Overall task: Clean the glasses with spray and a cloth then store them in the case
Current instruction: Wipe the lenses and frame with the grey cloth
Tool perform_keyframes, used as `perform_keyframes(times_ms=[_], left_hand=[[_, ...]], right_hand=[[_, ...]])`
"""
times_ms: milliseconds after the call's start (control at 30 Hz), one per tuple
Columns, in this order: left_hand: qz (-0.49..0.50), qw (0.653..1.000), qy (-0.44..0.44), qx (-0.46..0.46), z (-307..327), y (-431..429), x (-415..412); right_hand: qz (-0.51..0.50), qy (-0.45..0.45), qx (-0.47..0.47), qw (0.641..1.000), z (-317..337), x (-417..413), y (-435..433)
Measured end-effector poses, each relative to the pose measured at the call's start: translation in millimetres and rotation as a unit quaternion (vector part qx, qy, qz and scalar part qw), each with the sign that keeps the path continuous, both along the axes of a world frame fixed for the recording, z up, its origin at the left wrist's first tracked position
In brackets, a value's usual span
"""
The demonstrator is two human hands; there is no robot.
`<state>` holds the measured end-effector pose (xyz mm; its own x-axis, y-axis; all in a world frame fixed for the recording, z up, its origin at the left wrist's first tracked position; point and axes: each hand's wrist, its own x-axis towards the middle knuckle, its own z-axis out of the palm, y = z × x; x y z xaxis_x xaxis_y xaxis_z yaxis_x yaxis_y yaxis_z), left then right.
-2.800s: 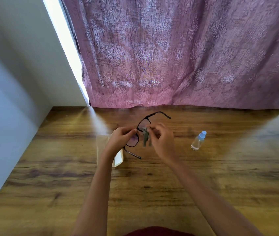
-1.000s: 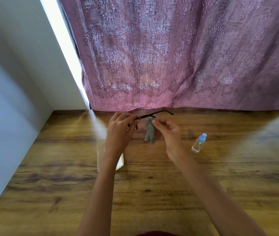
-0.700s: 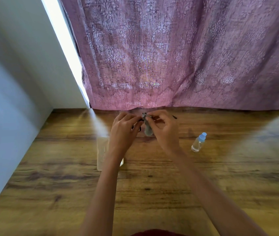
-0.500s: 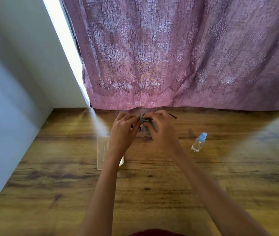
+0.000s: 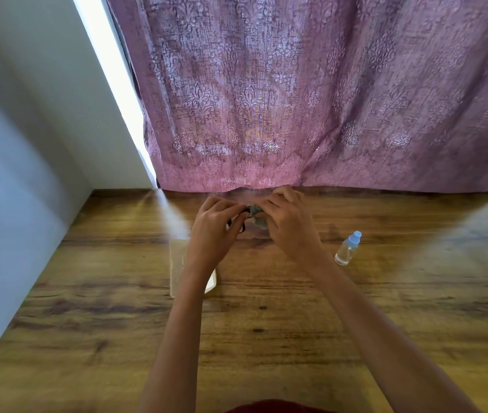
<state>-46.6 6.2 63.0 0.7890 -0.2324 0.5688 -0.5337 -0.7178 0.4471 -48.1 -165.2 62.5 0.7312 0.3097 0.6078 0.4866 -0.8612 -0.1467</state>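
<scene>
The black-framed glasses [image 5: 240,221] are held above the wooden table, mostly hidden between my two hands. My left hand [image 5: 214,231] grips the frame at its left side. My right hand [image 5: 288,217] pinches a small grey cloth [image 5: 258,216] against the glasses. A clear spray bottle [image 5: 347,248] with a light blue cap stands on the table to the right of my right hand. The pale glasses case [image 5: 178,265] lies on the table under my left wrist, partly covered by my forearm.
A purple patterned curtain [image 5: 311,99] hangs along the table's far edge, just behind my hands. A grey wall [image 5: 13,174] borders the wooden table [image 5: 266,323] on the left.
My hands lifted the glasses away from me toward the curtain and closed in around them. The temple arm that stuck out to the right is now hidden by my right hand.
</scene>
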Motion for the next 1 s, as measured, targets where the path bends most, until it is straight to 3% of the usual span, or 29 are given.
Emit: perform_keyframes(times_ms=[633, 833, 1000], left_hand=[[0.006, 1.000, -0.022, 0.016, 4.7, 6.1, 4.0], [0.004, 1.000, -0.027, 0.005, 3.1, 12.6, 3.1], [0.007, 1.000, -0.014, -0.015, 4.2, 21.4, 0.4]], right_hand=[[0.003, 0.002, -0.025, 1.000, 5.1, 2.4, 11.0], [0.001, -0.040, 0.023, 0.999, 6.5, 0.1, 5.2], [-0.018, 0.002, 0.044, 0.999, 3.5, 1.2, -7.9]])
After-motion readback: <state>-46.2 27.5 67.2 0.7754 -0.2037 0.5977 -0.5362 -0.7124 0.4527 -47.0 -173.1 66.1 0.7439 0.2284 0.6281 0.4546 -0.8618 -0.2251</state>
